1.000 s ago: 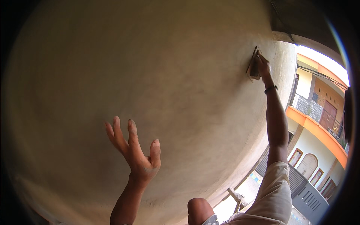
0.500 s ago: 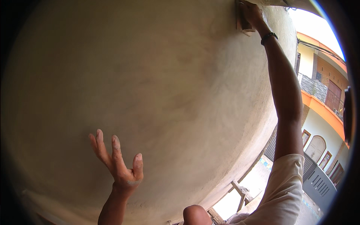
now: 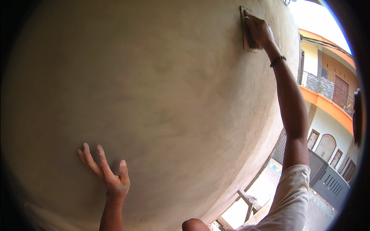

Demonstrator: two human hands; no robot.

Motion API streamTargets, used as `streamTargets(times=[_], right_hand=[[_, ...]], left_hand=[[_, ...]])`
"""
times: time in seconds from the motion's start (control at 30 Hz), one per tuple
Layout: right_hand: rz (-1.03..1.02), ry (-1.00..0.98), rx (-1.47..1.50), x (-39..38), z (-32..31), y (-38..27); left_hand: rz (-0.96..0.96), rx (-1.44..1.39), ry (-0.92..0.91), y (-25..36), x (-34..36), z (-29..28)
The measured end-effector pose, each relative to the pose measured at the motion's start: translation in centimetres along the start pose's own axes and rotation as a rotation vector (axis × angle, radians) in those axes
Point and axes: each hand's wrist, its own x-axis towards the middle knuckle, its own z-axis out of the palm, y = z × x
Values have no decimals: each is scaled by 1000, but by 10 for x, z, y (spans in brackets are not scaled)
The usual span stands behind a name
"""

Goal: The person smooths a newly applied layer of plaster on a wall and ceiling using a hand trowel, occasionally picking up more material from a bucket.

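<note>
A smooth grey-beige plastered wall (image 3: 165,107) fills most of the view. High on its right side, my right hand (image 3: 260,30) grips a flat rectangular plastering float (image 3: 247,38), its long face held against the wall. A dark beaded bracelet (image 3: 278,61) circles that wrist. Lower left, my left hand (image 3: 106,169) has its fingers spread, with grey smears on the skin and fingertips. It is at the wall's surface, holding nothing; whether the fingertips press on the plaster I cannot tell.
The wall's right edge (image 3: 275,148) borders a paved outdoor strip. Below it stands a wooden frame (image 3: 248,200). Beyond are a grey metal gate (image 3: 329,183) and a house with an orange band (image 3: 323,106). My knee (image 3: 194,224) shows at the bottom edge.
My right hand has come down a little with the float along the wall. The left hand has shifted left and slightly down, fingers still spread.
</note>
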Motion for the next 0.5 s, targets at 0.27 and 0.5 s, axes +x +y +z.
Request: streamTargets(times=[0.27,0.5], right_hand=[[271,-65,148,-17,6,64],[134,3,-16,2,-12,33]], left_hand=[[24,115,87,-5,-2,20],[37,64,117,-6,-5,19]])
